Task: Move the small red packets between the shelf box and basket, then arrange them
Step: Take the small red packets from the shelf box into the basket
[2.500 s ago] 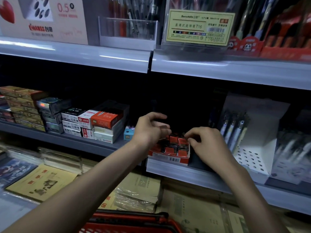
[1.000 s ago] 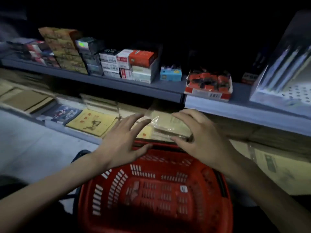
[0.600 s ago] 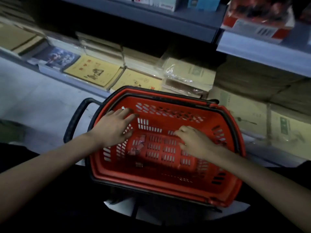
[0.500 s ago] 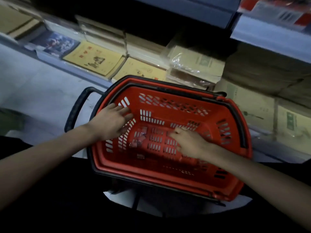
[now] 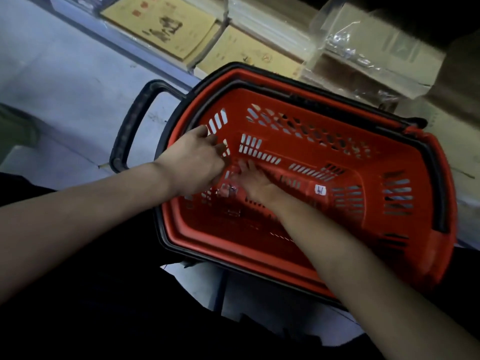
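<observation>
Basket [image 5: 324,141], red, on the floor, both grips inside at one end.
Black handle [image 5: 130,126] outboard of left grip [image 5: 192,162]; left grip's fingers curl down past the wall, hold cannot be told; small red packet [image 5: 228,190], glossy, between the grips; right grip [image 5: 255,183] flat on the floor, fingers straight, holding nothing.

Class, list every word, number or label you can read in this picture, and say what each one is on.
"19", handwritten, seen upside down, probably: small white sticker inside the red plastic basket.
Red and dark characters on the yellow paper booklet: too blurred to read.
</observation>
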Demonstrator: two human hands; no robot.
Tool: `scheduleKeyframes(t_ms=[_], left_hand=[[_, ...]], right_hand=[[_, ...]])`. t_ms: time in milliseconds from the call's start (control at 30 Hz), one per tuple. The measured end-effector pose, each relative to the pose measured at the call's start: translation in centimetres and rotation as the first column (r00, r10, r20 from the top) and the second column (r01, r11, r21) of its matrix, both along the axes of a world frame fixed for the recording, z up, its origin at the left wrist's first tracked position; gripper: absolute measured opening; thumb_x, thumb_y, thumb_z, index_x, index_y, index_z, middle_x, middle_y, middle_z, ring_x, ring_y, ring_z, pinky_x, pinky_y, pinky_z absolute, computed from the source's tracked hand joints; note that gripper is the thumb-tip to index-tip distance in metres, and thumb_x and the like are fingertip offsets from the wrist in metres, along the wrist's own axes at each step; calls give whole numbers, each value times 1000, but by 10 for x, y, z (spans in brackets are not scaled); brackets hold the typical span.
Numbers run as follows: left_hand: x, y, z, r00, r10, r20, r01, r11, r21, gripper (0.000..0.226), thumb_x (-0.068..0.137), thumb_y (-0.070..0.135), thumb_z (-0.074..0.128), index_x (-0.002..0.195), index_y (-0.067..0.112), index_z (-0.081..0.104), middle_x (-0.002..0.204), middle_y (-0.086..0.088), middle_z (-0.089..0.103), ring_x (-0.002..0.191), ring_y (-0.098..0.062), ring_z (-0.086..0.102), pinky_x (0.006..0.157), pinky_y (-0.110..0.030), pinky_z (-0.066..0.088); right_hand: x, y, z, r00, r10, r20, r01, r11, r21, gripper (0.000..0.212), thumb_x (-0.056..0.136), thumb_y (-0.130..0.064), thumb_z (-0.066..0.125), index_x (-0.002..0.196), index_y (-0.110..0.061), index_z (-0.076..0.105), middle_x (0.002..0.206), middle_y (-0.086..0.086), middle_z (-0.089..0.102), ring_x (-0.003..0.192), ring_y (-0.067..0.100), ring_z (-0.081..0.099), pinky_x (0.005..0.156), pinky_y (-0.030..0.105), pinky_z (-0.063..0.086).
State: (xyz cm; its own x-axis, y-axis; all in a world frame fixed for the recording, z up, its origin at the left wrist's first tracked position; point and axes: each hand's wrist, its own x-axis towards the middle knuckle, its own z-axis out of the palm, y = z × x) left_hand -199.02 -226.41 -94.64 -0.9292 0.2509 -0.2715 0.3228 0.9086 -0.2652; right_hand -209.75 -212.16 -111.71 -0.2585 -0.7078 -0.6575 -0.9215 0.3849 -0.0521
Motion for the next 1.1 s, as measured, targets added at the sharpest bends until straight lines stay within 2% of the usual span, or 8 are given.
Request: scheduleKeyframes(t_ms=[200,367,533,633,733,800,900,1100], left_hand=[[1,-4,-1,1000,-20,6,20,1000,5,24,86,38,57,74,21,69,77,-2,65,79,-28,62,81,-39,42],[0,0,2,1000,-9,19,9,1000,-16,19,85,37,59,80,22,71,82,0,67,83,-27,64,83,-37,42],[-4,3,5,997,23,72,-22,1000,-10,25,93,37,51,104,23,70,104,-2,68,100,-27,65,89,-40,46],[-10,10,9,977,169,127,-193,959,207,33,98,37,47,125,21,59,113,-5,66,103,-30,67,83,-40,52],[-22,21,11,845,410,344,-534,603,593,22,101,24,44,118,15,53,108,-14,69,97,-35,67,75,-38,49],[-32,29,19,645,472,601,-707,69,704,24,103,23,41,115,12,60,103,-15,71,87,-32,71,74,-41,58],[-45,41,38,355,108,928,-696,-632,340,37,104,41,38,115,13,61,95,-14,69,74,-31,74,69,-45,63],[-50,42,56,311,-118,943,-524,-849,67,48,100,53,46,89,10,65,75,-9,68,55,-23,66,56,-34,61]], right_hand=[[-3,0,-11,997,67,-34,-71,984,-161,49,102,-11,47,150,-21,46,164,10,21,148,37,24,120,42,27],[1,28,-18,1000,-23,7,24,938,-344,53,87,2,68,138,-6,57,154,21,43,145,41,37,121,41,27],[-14,43,27,963,-204,174,258,880,-399,29,85,-11,69,113,-13,72,121,10,61,117,31,58,102,39,49],[-24,51,82,938,-257,230,344,745,-572,32,79,-13,78,111,-14,74,109,3,63,106,24,61,94,34,50],[-28,57,141,932,-259,256,363,618,-697,32,75,-12,85,105,-13,76,107,4,65,101,22,64,91,32,50],[-24,56,178,932,-262,250,359,577,-733,34,74,-12,86,107,-13,76,108,3,66,102,20,63,94,32,50],[-15,52,214,927,-282,248,366,535,-761,36,74,-15,86,108,-18,75,110,-2,64,104,18,63,93,36,52],[-6,37,237,800,-317,510,600,411,-687,58,73,-11,88,119,-22,55,114,-4,63,103,6,67,89,28,59]])
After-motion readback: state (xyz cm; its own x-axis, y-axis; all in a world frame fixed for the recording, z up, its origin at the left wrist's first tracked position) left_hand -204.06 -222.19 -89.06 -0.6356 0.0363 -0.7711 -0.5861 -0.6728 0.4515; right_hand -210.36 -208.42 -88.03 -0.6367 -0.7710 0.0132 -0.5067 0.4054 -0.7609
